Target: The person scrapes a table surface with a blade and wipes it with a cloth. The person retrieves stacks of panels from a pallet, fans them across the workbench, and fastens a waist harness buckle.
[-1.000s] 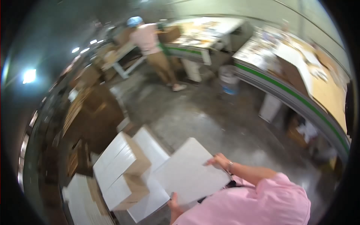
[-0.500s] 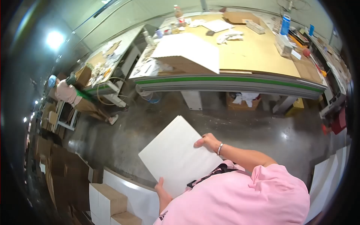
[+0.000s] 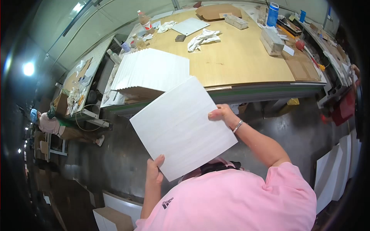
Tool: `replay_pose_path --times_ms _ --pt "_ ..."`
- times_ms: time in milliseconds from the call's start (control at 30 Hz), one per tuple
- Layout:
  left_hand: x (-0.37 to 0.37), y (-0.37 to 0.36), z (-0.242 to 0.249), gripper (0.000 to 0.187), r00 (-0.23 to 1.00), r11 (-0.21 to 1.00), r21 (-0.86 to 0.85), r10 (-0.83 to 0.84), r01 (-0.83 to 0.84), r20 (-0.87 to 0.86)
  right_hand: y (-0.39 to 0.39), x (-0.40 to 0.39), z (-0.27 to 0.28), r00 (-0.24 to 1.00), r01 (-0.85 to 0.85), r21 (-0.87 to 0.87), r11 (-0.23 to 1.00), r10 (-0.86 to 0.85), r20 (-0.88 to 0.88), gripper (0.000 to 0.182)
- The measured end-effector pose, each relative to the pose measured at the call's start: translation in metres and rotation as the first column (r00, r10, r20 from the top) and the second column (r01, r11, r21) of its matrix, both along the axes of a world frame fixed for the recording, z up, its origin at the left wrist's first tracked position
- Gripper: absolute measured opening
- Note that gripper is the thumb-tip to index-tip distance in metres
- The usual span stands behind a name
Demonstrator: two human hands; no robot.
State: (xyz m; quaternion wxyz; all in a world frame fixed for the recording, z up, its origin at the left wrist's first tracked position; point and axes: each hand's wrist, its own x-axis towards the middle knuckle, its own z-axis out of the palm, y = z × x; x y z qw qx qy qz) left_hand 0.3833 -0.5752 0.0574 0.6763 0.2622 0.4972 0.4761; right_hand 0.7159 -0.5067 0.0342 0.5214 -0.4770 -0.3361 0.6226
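A flat white rectangular panel (image 3: pixel 184 129) is held in front of my body, tilted, its far corner overlapping the table's front edge in view. My left hand (image 3: pixel 155 169) grips its lower left edge, thumb on the top face. On the right edge my right hand (image 3: pixel 225 116) is closed the same way, with a bracelet at the wrist. The fingers of both hands are hidden beneath the panel. Beyond it, a stack of similar white panels (image 3: pixel 154 69) rests on the table's left part, its layers slightly fanned.
The worktable (image 3: pixel 246 65) bears a white cloth (image 3: pixel 204 39), a bottle (image 3: pixel 145 21), a blue bottle (image 3: pixel 272 15) and a block (image 3: pixel 272 41). A co-worker (image 3: pixel 52 125) stands at far left. Cardboard boxes (image 3: pixel 113 218) are at lower left; white boards (image 3: pixel 331 169) lean at right.
The white panel and both hands have risen toward the table, and the panel looks nearer to the stack. My view has shifted, bringing the table closer. Both hands keep their grip.
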Motion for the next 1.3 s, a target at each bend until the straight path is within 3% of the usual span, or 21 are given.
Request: replay_pose_path --times_ms 167,267,333,433,600,767,867,967,1067,1167,1300 --pt "0.041 0.069 0.006 0.039 0.992 0.995 0.008 -0.102 0.103 -0.079 0.068 0.045 0.029 0.999 -0.014 0.015 1.000 0.014 0.045 0.031" --pt "0.064 0.100 0.012 0.038 0.990 0.990 0.075 -0.113 0.119 -0.084 0.121 0.073 0.025 0.986 -0.103 0.033 0.994 0.097 0.134 0.034" --pt "0.075 0.119 0.014 0.039 0.984 0.991 0.039 -0.120 0.126 -0.133 0.156 0.081 0.026 0.982 -0.167 0.062 0.984 0.161 0.096 0.034" --pt "0.097 0.145 0.026 0.040 0.979 0.985 0.134 -0.084 0.110 -0.185 0.219 0.094 0.022 0.945 -0.319 0.163 0.934 0.300 0.128 0.035" --pt "0.139 0.180 0.020 0.039 0.951 0.974 0.194 0.165 -0.115 -0.262 0.328 0.096 0.023 0.871 -0.490 0.220 0.843 0.462 0.169 0.037" --pt "0.180 0.209 0.021 0.036 0.826 0.916 0.282 0.384 -0.285 -0.413 0.409 0.083 0.019 0.770 -0.634 0.285 0.719 0.622 0.145 0.041" --pt "0.191 0.221 0.003 0.035 0.740 0.912 0.290 0.407 -0.291 -0.536 0.439 0.075 0.018 0.681 -0.726 0.194 0.660 0.729 0.072 0.044" --pt "0.200 0.228 -0.017 0.034 0.663 0.906 0.313 0.422 -0.284 -0.618 0.461 0.069 0.006 0.606 -0.780 0.195 0.595 0.795 -0.003 0.068" --pt "0.218 0.234 -0.019 0.037 0.650 0.884 0.339 0.467 -0.323 -0.599 0.475 0.067 -0.012 0.588 -0.793 0.187 0.581 0.809 -0.020 0.060" --pt "0.234 0.241 -0.014 0.040 0.553 0.891 0.306 0.449 -0.335 -0.702 0.480 0.070 -0.013 0.567 -0.810 0.153 0.566 0.823 -0.046 0.064" --pt "0.230 0.241 -0.029 0.038 0.587 0.916 0.195 0.378 -0.351 -0.716 0.487 0.068 -0.018 0.558 -0.826 0.132 0.548 0.829 0.047 0.066"
